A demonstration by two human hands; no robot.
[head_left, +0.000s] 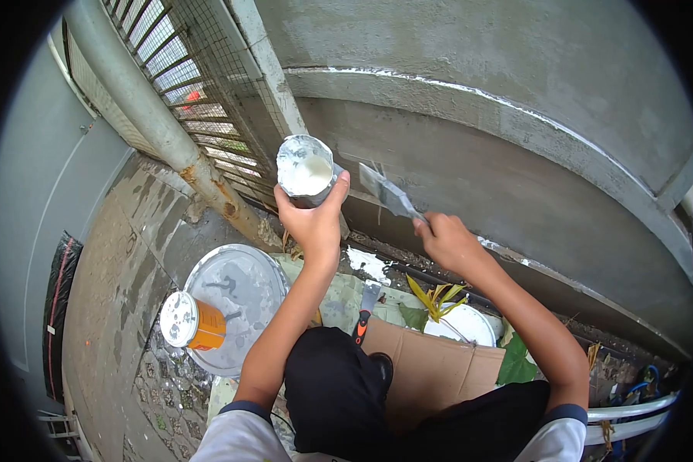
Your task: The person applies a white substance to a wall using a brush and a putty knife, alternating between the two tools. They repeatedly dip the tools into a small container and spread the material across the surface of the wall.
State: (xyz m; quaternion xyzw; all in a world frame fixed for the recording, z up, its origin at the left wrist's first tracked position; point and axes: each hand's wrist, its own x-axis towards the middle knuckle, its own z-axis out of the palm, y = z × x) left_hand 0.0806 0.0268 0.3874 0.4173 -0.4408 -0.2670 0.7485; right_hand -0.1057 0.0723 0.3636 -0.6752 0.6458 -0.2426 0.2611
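Note:
Near the middle of the head view, my left hand (pixel 314 219) is wrapped round a cut-open can (pixel 305 168), tilted so that the white paste inside shows. To its right, my right hand (pixel 444 242) is closed on the handle of a putty knife (pixel 389 192). The knife's broad, smeared blade points up and left toward the can, a short gap apart from it. Behind the blade stands the grey wall (pixel 470 169).
A round grey lid (pixel 246 281) bears an orange tub (pixel 208 325) at left. A second scraper (pixel 366 308) lies by flattened cardboard (pixel 431 366). There are a white round lid (pixel 470 325), yellow-green leaves (pixel 433 300), a rusty pipe (pixel 158 123) and a metal grille (pixel 208 115).

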